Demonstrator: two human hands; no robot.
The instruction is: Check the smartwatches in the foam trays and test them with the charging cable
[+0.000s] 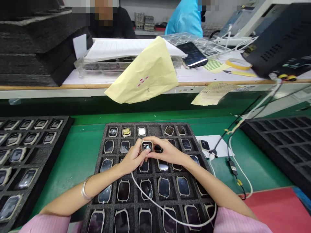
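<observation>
A lit smartwatch without a strap (147, 146) is held between both my hands above the middle of a black foam tray (155, 130). My left hand (134, 158) grips its left side, with the thumb over the lower part of the screen. My right hand (167, 152) is closed on its right side and top edge, fingers above and thumb below. A white cable (167, 212) loops from under my left hand across the tray; whether it joins the watch's back is hidden. Around my hands, more strapless watches (164, 187) lie in the tray's compartments, two or three with lit screens.
Another foam tray of watches (30, 137) is at left, and a foam tray (289, 145) at right. A small watch (204, 145) lies on white paper beside cables (233, 166). Yellow paper (148, 74) hangs over the shelf edge. A phone (191, 55) rests above; two people are behind.
</observation>
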